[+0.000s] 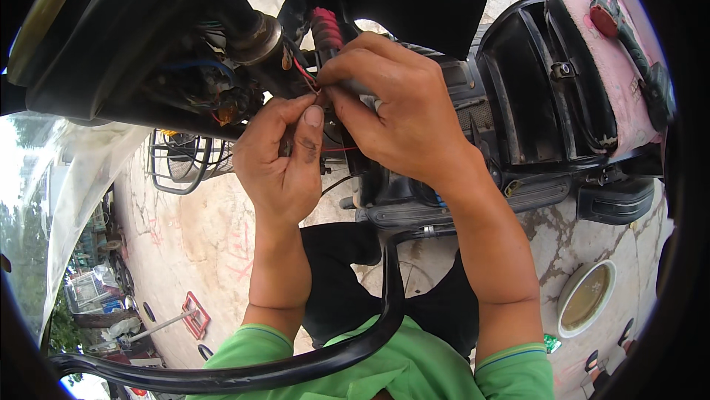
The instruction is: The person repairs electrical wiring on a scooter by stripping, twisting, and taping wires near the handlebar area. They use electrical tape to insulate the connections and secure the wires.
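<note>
Thin electrical wires [302, 68], some red and one greenish, run down from beside the steering column [255, 41] of a scooter-like vehicle. My left hand [285, 152] is closed, its thumb and forefinger pinching a wire end. From the right, my right hand [403, 108] meets it, its fingers also pinched at the wires, and the fingertips nearly touch. Exactly where each finger grips is partly hidden. A ribbed red grip [325, 28] stands just above my right fingers. Another thin red wire [340, 150] passes below the right hand.
A black tubular bar [325, 352] curves across in front of my body. At right are the black seat box [521, 82] and a pink-covered seat [640, 96] with a red-and-black power tool [620, 22] on it. A basin of murky liquid [566, 300] stands on the concrete floor.
</note>
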